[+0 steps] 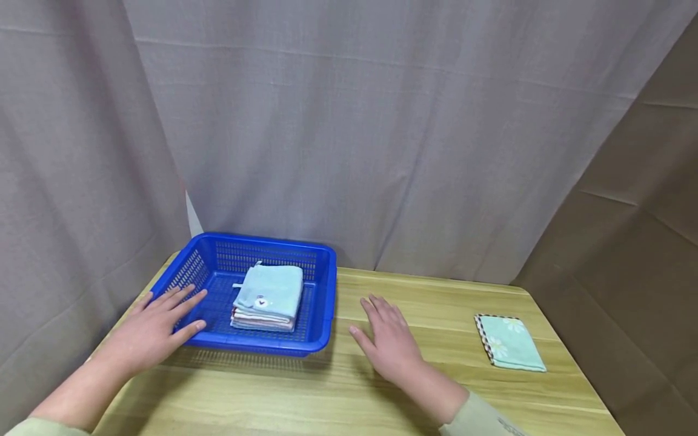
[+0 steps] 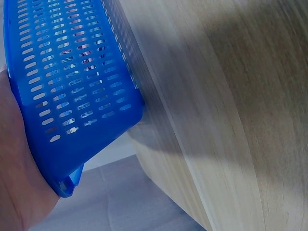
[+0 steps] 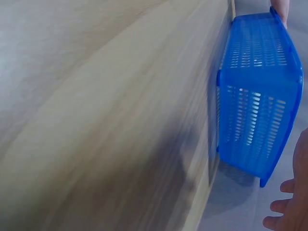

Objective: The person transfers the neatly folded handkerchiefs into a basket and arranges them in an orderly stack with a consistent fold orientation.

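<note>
A blue perforated plastic basket (image 1: 322, 303) stands at the left of the wooden table. Inside it lies a stack of folded towels (image 1: 272, 290), a pale blue one with a small printed face on top. My left hand (image 1: 155, 327) is spread over the basket's front left corner, fingers straight; whether it touches the rim I cannot tell. To the right of the basket, my right hand (image 1: 387, 339) hovers over the table with straight fingers and holds nothing. A folded mint green towel (image 1: 512, 342) with white flowers and a checked edge lies farther right.
The wooden table (image 1: 272, 399) reaches a grey curtain (image 1: 349, 151) at its back and left. A brown cloth wall (image 1: 627, 272) rises along the right side. The basket's wall (image 3: 255, 115) stands beside the right hand.
</note>
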Tool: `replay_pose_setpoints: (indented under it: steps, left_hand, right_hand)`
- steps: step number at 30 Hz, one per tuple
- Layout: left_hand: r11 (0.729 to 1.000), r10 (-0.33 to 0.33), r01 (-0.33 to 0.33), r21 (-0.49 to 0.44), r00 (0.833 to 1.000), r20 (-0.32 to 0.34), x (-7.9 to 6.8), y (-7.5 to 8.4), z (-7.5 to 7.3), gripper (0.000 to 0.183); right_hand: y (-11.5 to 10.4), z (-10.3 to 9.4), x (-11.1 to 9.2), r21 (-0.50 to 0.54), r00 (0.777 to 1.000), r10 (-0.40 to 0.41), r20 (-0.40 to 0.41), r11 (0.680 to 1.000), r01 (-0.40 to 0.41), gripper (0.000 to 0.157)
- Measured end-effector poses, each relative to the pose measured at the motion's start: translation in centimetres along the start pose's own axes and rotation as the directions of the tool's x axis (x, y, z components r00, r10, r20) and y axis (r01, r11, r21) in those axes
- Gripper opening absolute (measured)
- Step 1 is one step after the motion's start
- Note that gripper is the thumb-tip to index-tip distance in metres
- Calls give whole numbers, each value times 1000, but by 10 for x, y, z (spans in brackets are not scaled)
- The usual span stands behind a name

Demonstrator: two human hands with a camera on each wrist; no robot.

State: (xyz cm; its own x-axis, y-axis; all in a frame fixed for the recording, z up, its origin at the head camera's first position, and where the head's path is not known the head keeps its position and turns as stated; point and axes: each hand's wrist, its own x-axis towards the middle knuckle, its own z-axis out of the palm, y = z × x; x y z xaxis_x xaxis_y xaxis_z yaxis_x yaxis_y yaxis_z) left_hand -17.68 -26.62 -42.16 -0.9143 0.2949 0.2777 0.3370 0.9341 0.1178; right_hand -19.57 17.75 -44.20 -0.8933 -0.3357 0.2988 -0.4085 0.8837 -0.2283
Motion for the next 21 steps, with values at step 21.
replay_pose_setpoints:
  steps: [21]
  left_hand:
    - [1000,-1,1,5,1000,2,0,1,0,64]
  right_hand:
    - [44,0,-29,-42,998,56,1,998,-56,66]
